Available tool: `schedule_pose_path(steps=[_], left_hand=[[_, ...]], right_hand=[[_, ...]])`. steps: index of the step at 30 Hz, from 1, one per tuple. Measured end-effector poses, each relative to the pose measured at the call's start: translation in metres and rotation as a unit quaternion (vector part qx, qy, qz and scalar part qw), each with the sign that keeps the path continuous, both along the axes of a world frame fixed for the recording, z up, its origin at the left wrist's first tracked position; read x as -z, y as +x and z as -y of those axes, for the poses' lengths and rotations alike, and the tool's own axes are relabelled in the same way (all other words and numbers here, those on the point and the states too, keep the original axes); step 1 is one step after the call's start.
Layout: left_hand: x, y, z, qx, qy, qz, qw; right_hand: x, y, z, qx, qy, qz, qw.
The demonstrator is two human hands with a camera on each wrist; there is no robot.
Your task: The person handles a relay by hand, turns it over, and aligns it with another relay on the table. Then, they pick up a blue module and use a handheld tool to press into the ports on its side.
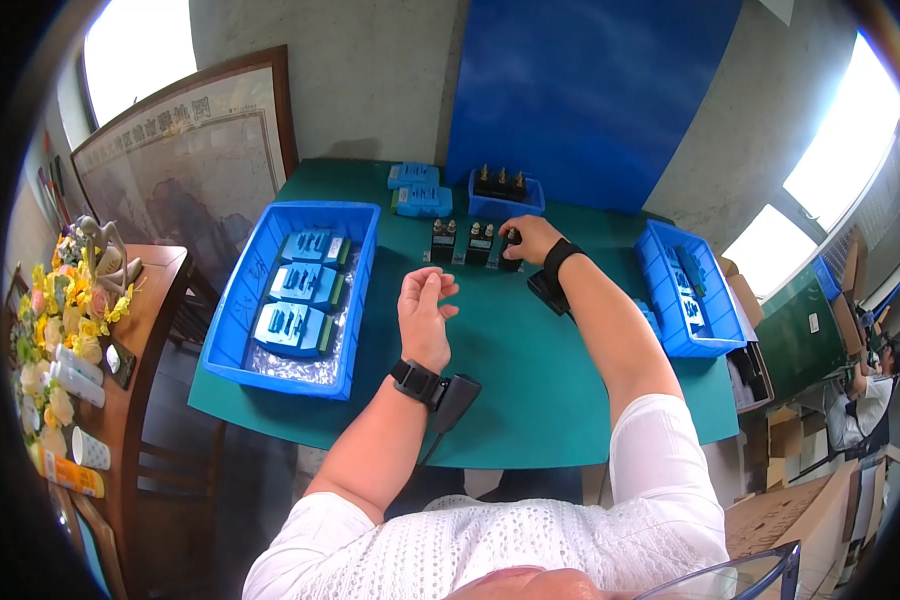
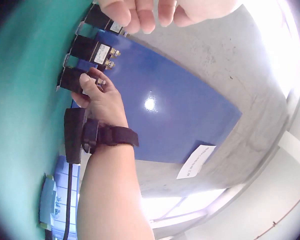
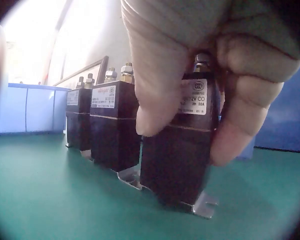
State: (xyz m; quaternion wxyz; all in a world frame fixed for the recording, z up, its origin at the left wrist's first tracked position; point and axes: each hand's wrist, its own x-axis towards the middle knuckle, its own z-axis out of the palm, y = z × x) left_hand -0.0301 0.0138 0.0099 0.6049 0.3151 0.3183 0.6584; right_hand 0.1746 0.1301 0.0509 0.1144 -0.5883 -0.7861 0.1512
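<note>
Three black contactors with bolt terminals and metal mounting feet stand upright in a row on the green table [image 1: 510, 400]. My right hand [image 1: 532, 240] grips the rightmost contactor [image 3: 175, 160] from above, thumb on one side and fingers on the other. Its white label faces the right wrist camera, and its foot is at the table top. Beside it stand the middle contactor [image 1: 480, 243] and the left contactor [image 1: 443, 240]. In front of the row hovers my left hand [image 1: 427, 315], fingers loosely bent and holding nothing. Its fingertips show at the top of the left wrist view.
At the left, a large blue bin [image 1: 345, 375] holds several blue-cased units. Behind the row, a small blue bin [image 1: 507, 210] contains more black contactors. Blue units [image 1: 425, 200] lie at the back. Another blue bin [image 1: 705, 345] stands at the right edge.
</note>
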Motion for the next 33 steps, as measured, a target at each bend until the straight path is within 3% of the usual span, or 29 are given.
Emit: schedule_pose_path(steps=[16,19,22,28,31,33], left_hand=[[0.001,0.001,0.0,0.002,-0.005,-0.004,1.0],[-0.001,0.003,0.003,0.003,-0.011,-0.023,1.0],[0.0,0.008,0.007,0.032,-0.002,-0.026,0.999],[-0.002,0.009,0.008,0.035,-0.009,-0.03,0.999],[-0.001,0.007,0.006,0.032,-0.01,-0.024,0.999],[0.0,0.007,0.007,0.032,-0.012,-0.022,0.999]], right_hand=[[0.001,0.006,0.003,-0.048,0.072,-0.054,0.995],[-0.012,0.02,-0.016,0.036,0.109,-0.194,0.974],[-0.024,0.032,-0.031,0.119,0.136,-0.203,0.962],[-0.017,0.042,-0.062,0.141,0.182,-0.051,0.972],[0.008,0.045,-0.071,0.043,0.269,0.088,0.958],[0.018,0.051,-0.08,0.011,0.264,0.137,0.955]])
